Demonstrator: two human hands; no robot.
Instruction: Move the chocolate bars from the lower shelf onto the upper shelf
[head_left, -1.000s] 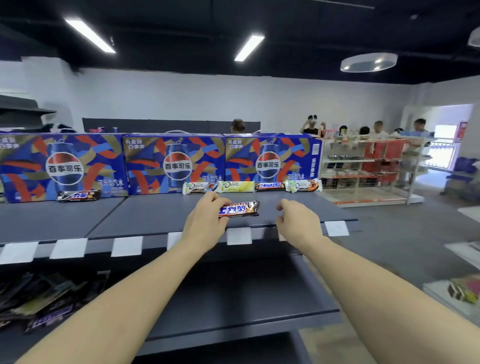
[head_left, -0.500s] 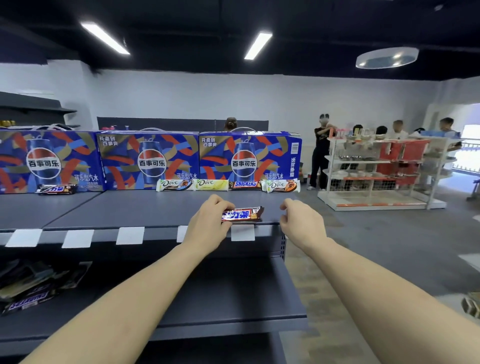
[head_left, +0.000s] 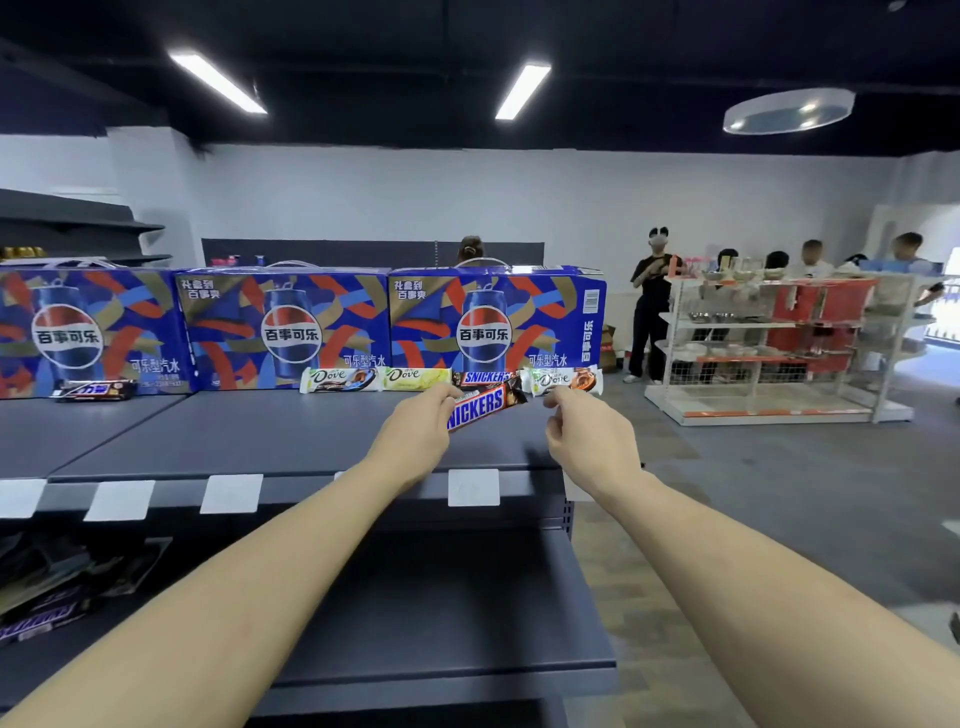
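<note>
Head view: the left hand has its grip pinched on one end of a Snickers bar, held tilted above the upper shelf, near a row of bars. The right hand is loosely curled, grasping nothing.

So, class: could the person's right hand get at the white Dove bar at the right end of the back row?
Probably yes: the right hand hangs just before that white Dove bar, nothing between them.
</note>
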